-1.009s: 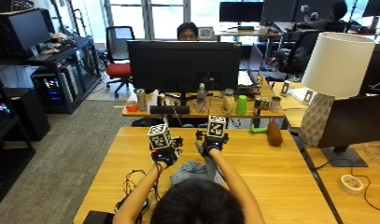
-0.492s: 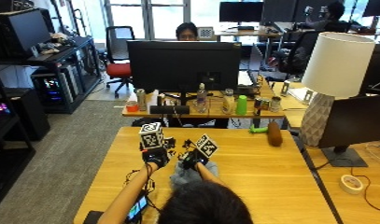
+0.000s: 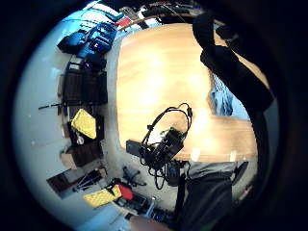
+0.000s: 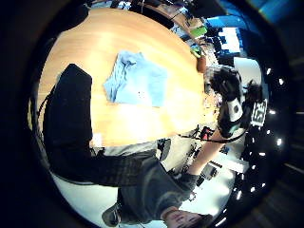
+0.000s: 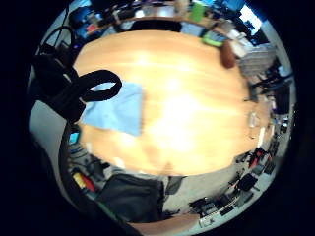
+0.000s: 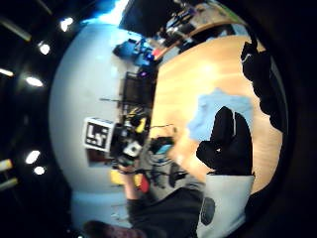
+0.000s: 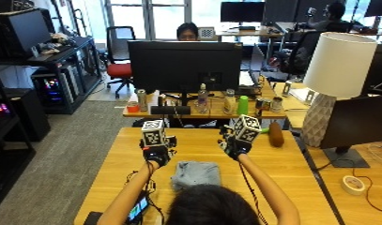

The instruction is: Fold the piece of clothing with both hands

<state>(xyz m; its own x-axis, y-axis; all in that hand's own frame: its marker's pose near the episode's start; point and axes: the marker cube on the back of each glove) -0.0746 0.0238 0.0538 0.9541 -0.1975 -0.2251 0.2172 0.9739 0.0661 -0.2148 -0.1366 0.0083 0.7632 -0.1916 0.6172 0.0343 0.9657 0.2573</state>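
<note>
Both hands hang raised above the wooden table (image 7: 290, 164), holding nothing; the left hand (image 7: 156, 153) has loosely curled fingers, the right hand (image 7: 235, 146) likewise; the folded light blue garment (image 7: 195, 174) lies on the table between the forearms, untouched.

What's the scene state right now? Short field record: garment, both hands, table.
garment: light blue piece of clothing, lying as a compact folded bundle on the table, near the person's edge
left hand: raised above the table, apart from the garment, holding nothing; finger state not readable
right hand: raised above the table, apart from the garment, holding nothing; fingers relaxed
table: wooden; brown object at its far edge
</note>
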